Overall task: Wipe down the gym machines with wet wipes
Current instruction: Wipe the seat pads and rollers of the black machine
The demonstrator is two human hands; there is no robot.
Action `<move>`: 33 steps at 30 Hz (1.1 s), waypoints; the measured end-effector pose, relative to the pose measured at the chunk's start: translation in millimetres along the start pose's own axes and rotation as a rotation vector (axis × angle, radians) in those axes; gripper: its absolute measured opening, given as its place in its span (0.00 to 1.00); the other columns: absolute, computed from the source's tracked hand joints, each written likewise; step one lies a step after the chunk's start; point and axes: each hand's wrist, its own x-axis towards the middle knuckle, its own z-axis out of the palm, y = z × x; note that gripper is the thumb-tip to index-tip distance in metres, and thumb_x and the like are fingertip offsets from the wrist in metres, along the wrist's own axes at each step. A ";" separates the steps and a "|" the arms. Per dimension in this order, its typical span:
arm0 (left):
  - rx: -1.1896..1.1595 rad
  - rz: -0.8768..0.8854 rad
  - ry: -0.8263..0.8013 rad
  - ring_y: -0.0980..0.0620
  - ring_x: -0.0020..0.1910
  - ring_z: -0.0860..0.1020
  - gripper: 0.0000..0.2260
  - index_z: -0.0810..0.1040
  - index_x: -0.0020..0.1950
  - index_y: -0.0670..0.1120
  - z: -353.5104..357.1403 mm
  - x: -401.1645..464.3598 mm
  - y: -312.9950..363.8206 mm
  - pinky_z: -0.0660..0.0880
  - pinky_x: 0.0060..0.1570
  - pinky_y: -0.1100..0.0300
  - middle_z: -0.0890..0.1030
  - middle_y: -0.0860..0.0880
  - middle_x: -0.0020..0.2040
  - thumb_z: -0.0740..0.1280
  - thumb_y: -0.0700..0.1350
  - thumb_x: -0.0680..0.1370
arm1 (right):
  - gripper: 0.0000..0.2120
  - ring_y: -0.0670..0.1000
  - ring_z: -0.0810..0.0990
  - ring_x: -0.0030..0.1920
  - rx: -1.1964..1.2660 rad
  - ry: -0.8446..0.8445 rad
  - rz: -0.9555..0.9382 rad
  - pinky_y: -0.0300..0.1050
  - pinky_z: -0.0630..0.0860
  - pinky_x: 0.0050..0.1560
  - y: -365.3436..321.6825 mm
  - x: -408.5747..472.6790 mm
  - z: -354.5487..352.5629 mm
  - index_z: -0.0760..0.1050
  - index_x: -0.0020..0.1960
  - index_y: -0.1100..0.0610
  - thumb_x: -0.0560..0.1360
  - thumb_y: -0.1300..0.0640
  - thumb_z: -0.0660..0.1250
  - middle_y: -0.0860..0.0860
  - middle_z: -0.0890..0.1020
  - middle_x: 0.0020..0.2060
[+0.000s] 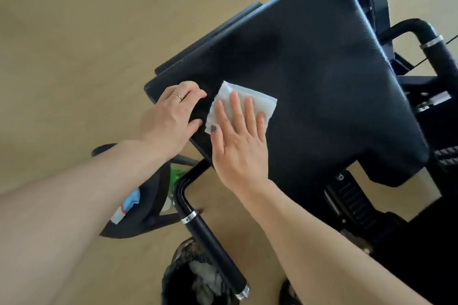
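Right, both arms reach fwd over the black seat pad. R hand lies flat, palm down, fingers straight and spread, pressing the white wet wipe onto the pad's near-left area. L hand sits just beside it at the pad's left edge, fingers curled over that edge, thumb on top, ring on one finger. Forearms bare, angled in from bottom corners. Below: black handle bar w/ chrome ring, and a dark bin on the floor holding crumpled stuff. Floor tan.
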 end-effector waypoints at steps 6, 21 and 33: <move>-0.031 0.047 0.018 0.50 0.70 0.64 0.21 0.71 0.71 0.48 2.4 -1.5 -6.8 0.77 0.52 0.49 0.67 0.54 0.71 0.69 0.45 0.79 | 0.26 0.52 0.40 0.83 -0.083 0.005 -0.091 0.57 0.46 0.82 19.7 -93.3 30.6 0.48 0.84 0.47 0.87 0.44 0.40 0.47 0.46 0.83; 0.247 0.397 -0.027 0.49 0.68 0.66 0.17 0.69 0.72 0.46 -4.2 15.2 -41.6 0.78 0.55 0.48 0.65 0.50 0.70 0.61 0.41 0.83 | 0.25 0.50 0.34 0.81 0.123 0.273 0.463 0.54 0.34 0.81 -63.0 -33.7 62.1 0.42 0.83 0.42 0.86 0.46 0.39 0.46 0.39 0.83; 0.208 0.510 0.017 0.51 0.65 0.67 0.16 0.70 0.68 0.47 -6.5 22.3 -50.9 0.72 0.39 0.56 0.66 0.50 0.66 0.65 0.42 0.81 | 0.24 0.44 0.36 0.81 0.173 0.293 0.566 0.47 0.34 0.80 -72.1 -28.5 56.8 0.46 0.83 0.39 0.87 0.47 0.41 0.41 0.42 0.82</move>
